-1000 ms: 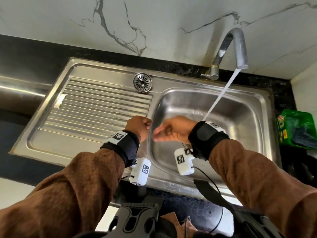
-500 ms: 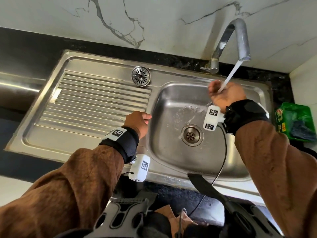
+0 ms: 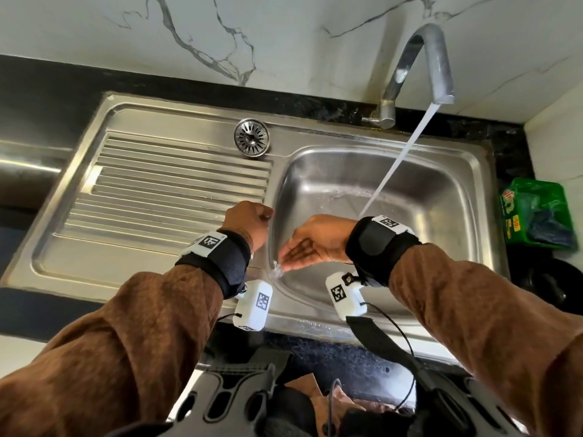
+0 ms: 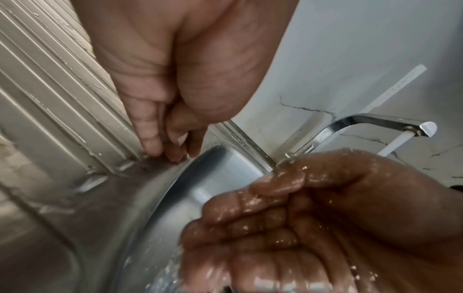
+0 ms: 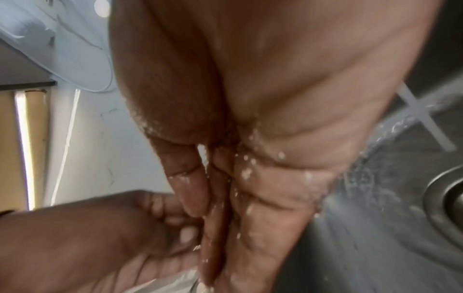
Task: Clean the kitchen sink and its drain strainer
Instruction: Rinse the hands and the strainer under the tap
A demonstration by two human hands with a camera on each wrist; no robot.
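The steel sink basin (image 3: 441,190) has a ribbed drainboard (image 3: 176,190) on its left. The round drain strainer (image 3: 251,141) lies out of the drain, on the sink's flat back rim. The tap (image 3: 438,67) is running, and its stream (image 3: 397,162) falls into the basin. My left hand (image 3: 249,222) is curled, fingertips on the rim between drainboard and basin (image 4: 170,138), holding nothing. My wet right hand (image 3: 303,250) is cupped palm-up beside it (image 4: 275,218), spilling water onto that rim. The drain opening (image 5: 448,200) shows only at the edge of the right wrist view.
A green packet (image 3: 536,212) sits on the black counter to the right of the sink, with a dark round object (image 3: 549,285) in front of it. A marble wall (image 3: 284,36) stands behind the tap. The counter's front edge runs just below my wrists.
My right hand left the tap stream and came back down to the basin's front-left rim, cupped and dripping, beside my left hand. My left hand stayed on the rim.
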